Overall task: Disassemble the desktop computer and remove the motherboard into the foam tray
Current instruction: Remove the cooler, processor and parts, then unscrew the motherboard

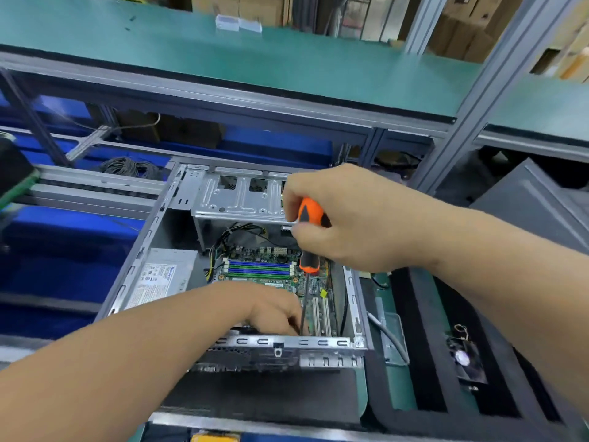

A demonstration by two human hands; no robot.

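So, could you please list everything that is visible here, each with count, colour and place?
computer case: one, grey metal, open, centre of bench.
motherboard: one, green, inside the case, blue and green slots on it.
power supply: one, silver, inside the case at left.
drive cage: one, silver, far end of the case.
screwdriver: one, orange and black handle, upright, tip down near the board's near edge.
foam tray: one, black, right of the case.
shelf: one, green top, above the bench.
left hand: one, reaching inside the case beside the screwdriver shaft.
right hand: one, grips the screwdriver handle.
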